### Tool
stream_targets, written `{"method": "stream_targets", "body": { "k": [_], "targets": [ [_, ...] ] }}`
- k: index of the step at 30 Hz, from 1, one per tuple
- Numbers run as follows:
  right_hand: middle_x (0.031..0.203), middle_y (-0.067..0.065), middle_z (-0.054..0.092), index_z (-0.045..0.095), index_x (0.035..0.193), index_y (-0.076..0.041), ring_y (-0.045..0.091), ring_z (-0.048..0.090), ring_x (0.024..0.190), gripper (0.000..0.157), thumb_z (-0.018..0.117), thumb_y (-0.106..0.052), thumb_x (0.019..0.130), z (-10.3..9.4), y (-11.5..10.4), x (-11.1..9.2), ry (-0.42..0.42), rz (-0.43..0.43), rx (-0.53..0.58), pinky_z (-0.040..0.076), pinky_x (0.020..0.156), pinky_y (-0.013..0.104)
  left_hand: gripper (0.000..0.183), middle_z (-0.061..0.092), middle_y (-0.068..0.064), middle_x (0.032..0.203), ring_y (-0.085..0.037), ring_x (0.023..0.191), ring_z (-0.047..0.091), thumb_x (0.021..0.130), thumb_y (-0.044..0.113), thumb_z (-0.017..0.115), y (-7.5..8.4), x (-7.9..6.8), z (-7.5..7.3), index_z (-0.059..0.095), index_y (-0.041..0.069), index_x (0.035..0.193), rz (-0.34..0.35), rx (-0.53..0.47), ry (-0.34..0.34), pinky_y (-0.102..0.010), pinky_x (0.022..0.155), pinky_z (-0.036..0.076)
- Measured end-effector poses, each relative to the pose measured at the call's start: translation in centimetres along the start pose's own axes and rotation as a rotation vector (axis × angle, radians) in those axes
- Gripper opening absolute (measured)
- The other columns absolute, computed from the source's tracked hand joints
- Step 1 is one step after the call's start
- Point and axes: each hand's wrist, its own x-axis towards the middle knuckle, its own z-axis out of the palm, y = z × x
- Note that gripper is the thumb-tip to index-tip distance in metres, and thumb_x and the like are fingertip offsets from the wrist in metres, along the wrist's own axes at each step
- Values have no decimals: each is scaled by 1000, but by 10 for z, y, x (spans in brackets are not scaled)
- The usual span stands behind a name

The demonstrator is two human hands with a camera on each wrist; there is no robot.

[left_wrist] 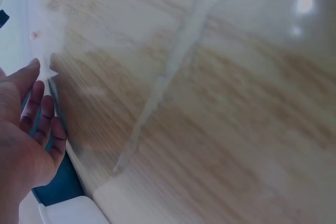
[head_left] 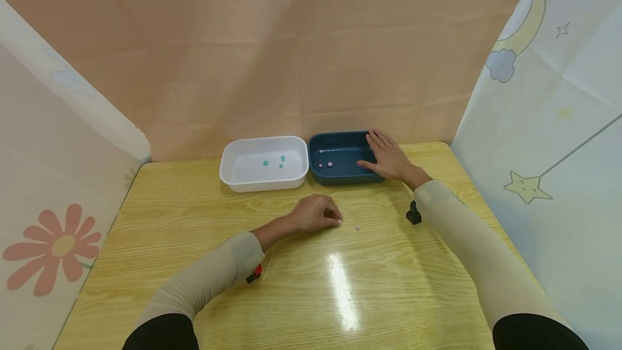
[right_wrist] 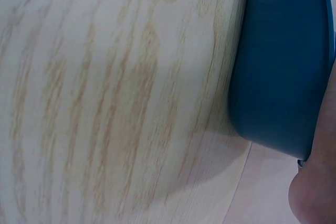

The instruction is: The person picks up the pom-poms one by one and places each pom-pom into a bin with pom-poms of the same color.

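My left hand [head_left: 315, 213] is low over the wooden table, its fingers bent and the thumb stretched forward in the left wrist view. Just right of its fingertips lies a small pale pink bead [head_left: 358, 227], a short gap away. At the right end of a dark blue tray [head_left: 347, 169], my right hand [head_left: 387, 158] rests with fingers spread across the rim and its thumb reaching inside. A few pink beads [head_left: 330, 165] lie in the left part of that tray. The right wrist view shows the tray's outer wall [right_wrist: 281, 66] beside part of the hand.
Touching the blue tray's left side, a white tray [head_left: 238, 169] holds three mint-green beads [head_left: 265, 163]. Both trays stand at the back edge of the table [head_left: 180, 204], before a brown backdrop [head_left: 243, 58]. Patterned sheets [head_left: 559, 123] flank the table.
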Motion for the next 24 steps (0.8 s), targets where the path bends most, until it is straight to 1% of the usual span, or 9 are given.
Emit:
{"method": "stream_targets", "body": {
  "k": [3,8,15,18,24],
  "targets": [
    [176,24,2,10,166,6,40,1,164,99,55,-57,106,1,1,1,-2,0,-7,0,132,54,9,73,10,98,0,86,64,95,27,83,-1,0,-2,85,22,102,-9,2,5,-20,73,52],
    [176,23,1,10,167,6,40,1,164,99,54,-58,105,2,3,2,-2,2,-10,0,132,54,9,73,9,97,-2,83,63,95,25,83,-1,0,-9,85,21,102,-3,0,29,-22,70,52],
    [176,24,3,11,166,7,41,2,164,98,56,-56,105,1,1,0,2,4,-6,0,131,55,11,75,8,100,-6,85,64,96,27,82,3,3,-19,86,20,104,4,49,63,-21,72,51],
    [176,25,3,12,166,8,41,2,164,98,56,-56,105,1,1,0,8,3,-9,2,131,55,11,75,7,100,-7,85,64,96,27,82,4,4,-23,86,20,104,8,47,74,-21,70,51],
    [176,25,4,12,166,8,41,3,164,99,56,-56,105,1,0,0,10,2,-20,2,131,55,11,76,4,99,-9,83,64,95,23,83,5,6,-32,86,17,103,34,7,110,-21,67,52]
  ]
}}
